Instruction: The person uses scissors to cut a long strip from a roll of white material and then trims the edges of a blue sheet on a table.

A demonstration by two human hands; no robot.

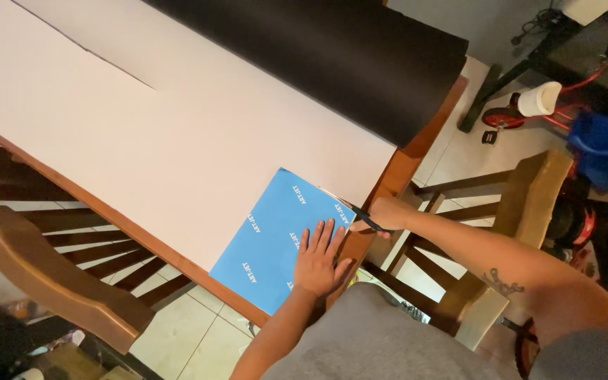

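A blue paper sheet [269, 232] with small white print lies at the corner of a wooden table [402, 172], on top of a large white sheet [177, 134]. My left hand [321, 260] lies flat on the blue sheet's near edge, fingers spread. My right hand [386, 214] grips black-handled scissors [353, 210], whose blades meet the blue sheet's right edge.
A big black sheet [332, 49] covers the table's far side. Wooden chairs stand to the left [51, 274] and right [522, 204]. A red tricycle [550, 105] with a white cup sits on the tiled floor beyond.
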